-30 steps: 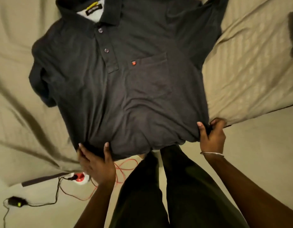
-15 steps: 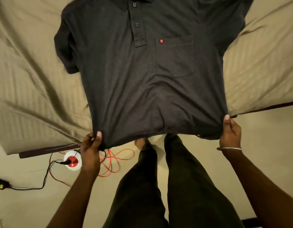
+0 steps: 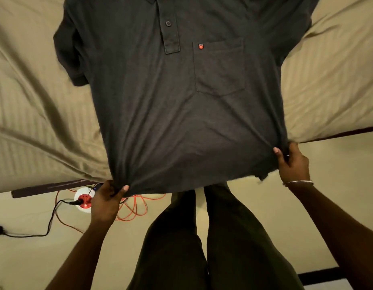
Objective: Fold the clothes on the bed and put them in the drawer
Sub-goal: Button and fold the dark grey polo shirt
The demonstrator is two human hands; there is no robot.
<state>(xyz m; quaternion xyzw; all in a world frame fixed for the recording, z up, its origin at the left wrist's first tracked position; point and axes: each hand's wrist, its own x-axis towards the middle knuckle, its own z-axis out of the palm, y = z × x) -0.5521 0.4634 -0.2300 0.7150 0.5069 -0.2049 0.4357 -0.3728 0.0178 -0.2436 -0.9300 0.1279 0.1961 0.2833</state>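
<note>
Bed point(image 3: 30, 105)-spread shirt point(image 3: 181, 114), hem corners hand-pinched

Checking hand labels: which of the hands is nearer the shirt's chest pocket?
Right. The right hand grips the hem below the chest pocket; the left hand grips the opposite corner.
</note>
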